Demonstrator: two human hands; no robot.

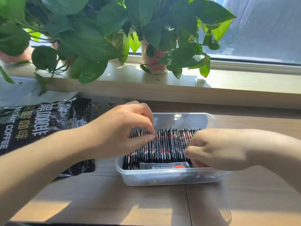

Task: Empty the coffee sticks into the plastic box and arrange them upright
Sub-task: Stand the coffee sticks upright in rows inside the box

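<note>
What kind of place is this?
Probably a home or office spot by a window: wooden table, potted plants on the sill, and a coffee bag beside the box of sticks.

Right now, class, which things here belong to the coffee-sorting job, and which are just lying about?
Job: coffee sticks, plastic box, coffee bag, left hand, right hand.
Lying about: potted plants, windowsill.
</note>
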